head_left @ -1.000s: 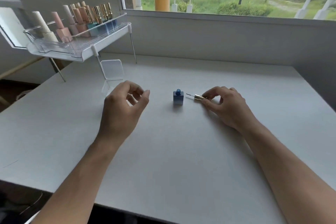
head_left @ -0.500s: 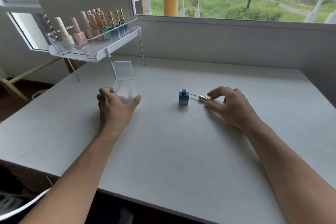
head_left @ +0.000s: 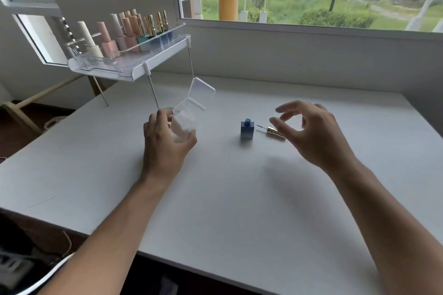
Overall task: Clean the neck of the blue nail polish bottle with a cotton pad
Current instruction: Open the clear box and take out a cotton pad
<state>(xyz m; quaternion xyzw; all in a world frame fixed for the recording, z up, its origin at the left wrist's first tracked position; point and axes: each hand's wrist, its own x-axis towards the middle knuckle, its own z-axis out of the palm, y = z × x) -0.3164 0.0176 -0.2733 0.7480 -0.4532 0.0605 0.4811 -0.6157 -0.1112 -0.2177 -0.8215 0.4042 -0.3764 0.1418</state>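
Note:
The small square blue nail polish bottle (head_left: 247, 130) stands uncapped in the middle of the white table (head_left: 215, 199). Its gold cap with the brush (head_left: 272, 131) lies on the table just right of it, brush tip toward the bottle. My left hand (head_left: 165, 141) grips a clear plastic box (head_left: 184, 120) of white cotton pads, tilted, its hinged lid (head_left: 201, 93) standing open. My right hand (head_left: 311, 132) hovers above the cap with its fingers apart and holds nothing.
A clear shelf on thin legs (head_left: 129, 64) stands at the back left and carries several nail polish bottles (head_left: 129, 31). A wall and window ledge (head_left: 311, 55) run behind the table. The table's front edge is near me.
My left hand reached the cotton pad box, took hold of it and tilted it toward the bottle. My right hand let go of the gold cap and rose above it.

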